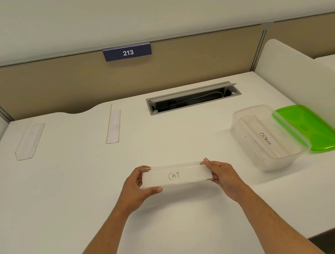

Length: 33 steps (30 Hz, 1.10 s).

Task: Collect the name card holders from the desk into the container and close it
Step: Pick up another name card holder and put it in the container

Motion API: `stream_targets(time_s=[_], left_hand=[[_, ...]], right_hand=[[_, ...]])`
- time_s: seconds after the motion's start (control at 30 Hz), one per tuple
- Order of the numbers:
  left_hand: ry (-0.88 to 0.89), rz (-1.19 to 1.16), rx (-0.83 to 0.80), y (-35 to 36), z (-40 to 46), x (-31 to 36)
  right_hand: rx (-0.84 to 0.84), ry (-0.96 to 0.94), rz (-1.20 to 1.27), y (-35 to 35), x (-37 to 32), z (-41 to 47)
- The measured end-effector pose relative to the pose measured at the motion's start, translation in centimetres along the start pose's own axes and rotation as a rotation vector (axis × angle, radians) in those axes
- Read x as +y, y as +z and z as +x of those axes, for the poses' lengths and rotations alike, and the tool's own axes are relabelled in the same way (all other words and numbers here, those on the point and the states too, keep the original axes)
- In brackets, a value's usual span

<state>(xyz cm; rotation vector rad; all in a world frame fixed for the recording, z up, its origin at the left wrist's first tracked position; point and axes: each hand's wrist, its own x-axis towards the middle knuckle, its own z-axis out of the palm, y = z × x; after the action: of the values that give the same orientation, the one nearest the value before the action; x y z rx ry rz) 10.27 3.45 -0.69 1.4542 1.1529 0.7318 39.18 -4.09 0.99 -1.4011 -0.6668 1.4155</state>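
Observation:
A clear name card holder marked "CAT" (pixel 176 174) is held over the middle of the white desk (pixel 83 184). My left hand (pixel 137 187) grips its left end and my right hand (pixel 222 172) grips its right end. Two more clear holders lie further back: one at the far left (pixel 29 141), one left of centre (pixel 114 124). To the right stands an open clear plastic container (pixel 252 153) with an "OSTRICH" holder (pixel 265 137) inside. Its green lid (pixel 309 127) lies just right of it, partly under the container's rim.
An open cable hatch (pixel 193 98) is sunk into the desk at the back. A beige partition with a blue "213" sign (pixel 127 52) closes the far side. White side dividers (pixel 300 83) stand left and right. The desk's front edge runs at the lower right.

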Motion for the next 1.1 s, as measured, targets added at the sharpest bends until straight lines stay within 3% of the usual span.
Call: stream_targets(time_s=[0.3, 0.53, 0.8, 1.1], left_hand=[[0.002, -0.052, 0.0, 0.0, 0.4, 0.5], [-0.007, -0.074, 0.006, -0.2, 0.7, 0.0], [-0.025, -0.121, 0.003, 0.0, 1.2, 0.2], [-0.044, -0.143, -0.031, -0.2, 1.2, 0.0]], right_hand=[[-0.012, -0.004, -0.025, -0.1, -0.3, 0.0], [0.049, -0.067, -0.183, -0.3, -0.3, 0.4], [-0.141, -0.084, -0.155, -1.0, -0.3, 0.1], [-0.124, -0.191, -0.285, -1.1, -0.5, -0.1]])
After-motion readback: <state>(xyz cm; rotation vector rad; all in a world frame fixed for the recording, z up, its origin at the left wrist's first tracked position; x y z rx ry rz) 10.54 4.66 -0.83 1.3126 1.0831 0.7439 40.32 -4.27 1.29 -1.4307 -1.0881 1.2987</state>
